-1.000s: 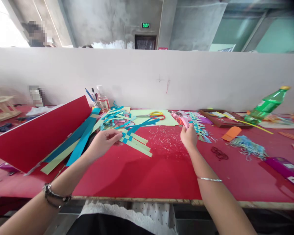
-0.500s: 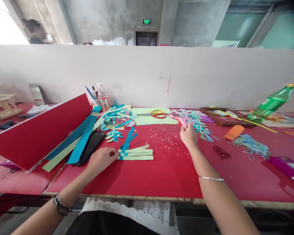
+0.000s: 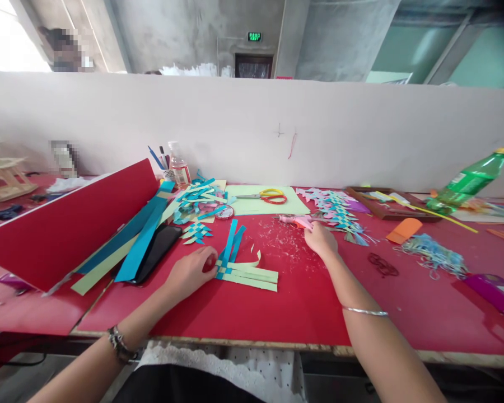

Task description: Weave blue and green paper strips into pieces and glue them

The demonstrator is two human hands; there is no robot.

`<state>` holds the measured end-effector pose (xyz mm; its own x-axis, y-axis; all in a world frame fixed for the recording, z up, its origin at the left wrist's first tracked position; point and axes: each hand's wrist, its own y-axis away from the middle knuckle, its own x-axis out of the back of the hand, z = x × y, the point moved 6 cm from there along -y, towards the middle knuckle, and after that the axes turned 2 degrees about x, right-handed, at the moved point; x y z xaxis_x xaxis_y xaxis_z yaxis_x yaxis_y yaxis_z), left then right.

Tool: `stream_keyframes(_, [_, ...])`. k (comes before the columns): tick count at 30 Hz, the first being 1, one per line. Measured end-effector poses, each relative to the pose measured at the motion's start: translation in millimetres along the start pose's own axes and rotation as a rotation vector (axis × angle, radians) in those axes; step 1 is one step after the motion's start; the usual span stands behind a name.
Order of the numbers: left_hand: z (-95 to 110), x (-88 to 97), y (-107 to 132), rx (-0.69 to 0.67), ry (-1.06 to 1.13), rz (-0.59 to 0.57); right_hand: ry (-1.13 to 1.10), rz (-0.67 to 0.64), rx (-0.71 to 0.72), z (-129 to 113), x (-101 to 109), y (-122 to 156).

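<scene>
My left hand [image 3: 192,270] is closed in a pinch on the left end of a woven paper piece [image 3: 223,270]. Blue strips stick up from its checkered corner, and pale yellow strips run off to the right, one of them curled. Over the red tabletop, my right hand [image 3: 321,239] grips the handle of a pink glue gun [image 3: 293,219], whose nozzle points left. Whether the gun touches the table I cannot tell. Behind my left hand lies a small blue-and-yellow woven piece [image 3: 196,233].
Scissors [image 3: 262,196] with yellow and red handles lie on pale green paper [image 3: 243,206]. A black phone [image 3: 156,254] and long paper strips [image 3: 138,240] are at left beside a red board [image 3: 75,224]. A green bottle [image 3: 470,182] leans at far right.
My left hand and the woven paper have shifted right. The glue gun has swung round, its nozzle now level and pointing left, closer to the white scraps on the table.
</scene>
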<state>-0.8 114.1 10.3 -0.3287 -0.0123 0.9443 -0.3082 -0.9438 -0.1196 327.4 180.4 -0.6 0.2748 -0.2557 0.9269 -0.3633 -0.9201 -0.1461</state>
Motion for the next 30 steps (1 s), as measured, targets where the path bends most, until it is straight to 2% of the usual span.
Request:
stream_keyframes(2, [1.3,-1.8,-0.7,-0.073,0.024,0.004,0.026,0.026,0.030,-2.9,3.9,1.6])
stream_keyframes(4, [0.1,-4.1,-1.3,-0.108,0.038,0.004,0.037,0.150,0.110,-11.5,15.2,5.3])
stream_keyframes(6, [-1.9,-6.2,-1.8,-0.114,0.044,0.006,-0.011,0.289,0.270,-27.7,25.9,13.3])
stream_keyframes(8, [-3.2,-7.5,-1.9,-0.116,0.048,0.010,-0.126,0.320,0.487,-49.6,28.0,24.7])
stream_keyframes(11, [-3.8,-7.4,-1.5,-0.115,0.054,0.018,-0.286,0.170,0.746,-84.9,18.1,42.4])
stream_keyframes(14, [-3.0,-6.4,-1.2,-0.117,0.061,0.001,-0.346,0.065,0.847,-116.3,13.3,54.0])
stream_keyframes(20, [-3.1,-7.2,-1.1,-0.093,0.013,-0.005,-0.230,-0.100,1.100,-171.2,11.6,66.8])
stream_keyframes(24, [-2.9,-9.1,0.0,-0.090,-0.041,0.004,-0.108,-0.234,1.129,-182.1,-6.3,67.7])
stream_keyframes(27, [-2.3,-9.1,0.3,-0.096,-0.082,0.008,0.014,-0.344,1.114,-178.3,-24.7,70.8])
stream_keyframes(30, [-1.0,-9.4,0.6,-0.122,-0.116,-0.001,0.133,-0.375,1.074,-170.5,-35.0,72.4])
